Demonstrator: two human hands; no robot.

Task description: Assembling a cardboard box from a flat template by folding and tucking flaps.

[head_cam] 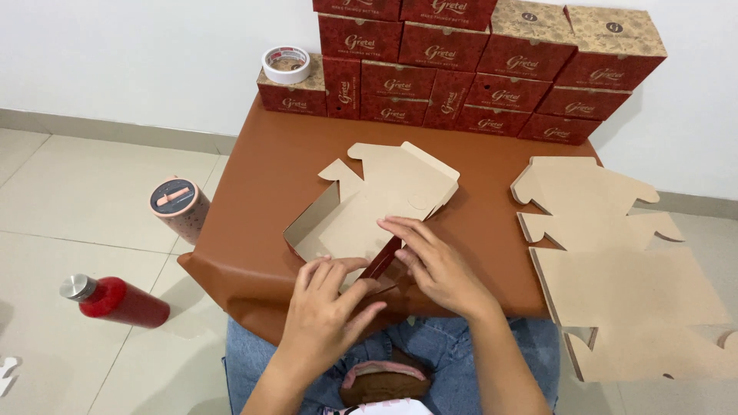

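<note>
**Two hands folding a flat cardboard box blank at the tabletop's near edge**

A half-folded cardboard box blank, plain brown inside and red on its outer face, lies in the middle of the brown tabletop, reaching to its near edge. One side wall stands up on the left, and a lid flap rises at the far end. The left hand rests on the blank's near corner, fingers bent and loosely spread, thumb against a narrow red flap that stands on edge. The right hand lies flat on the panel just beside that flap, fingers straight and close together, pressing down.

To the right, a stack of flat blanks overhangs the tabletop's edge. Along the far side, against the white wall, finished red boxes are piled in rows, with a roll of tape on the leftmost one. On the tiled floor to the left stand a round patterned tumbler and, nearer, a red bottle lying on its side.
</note>
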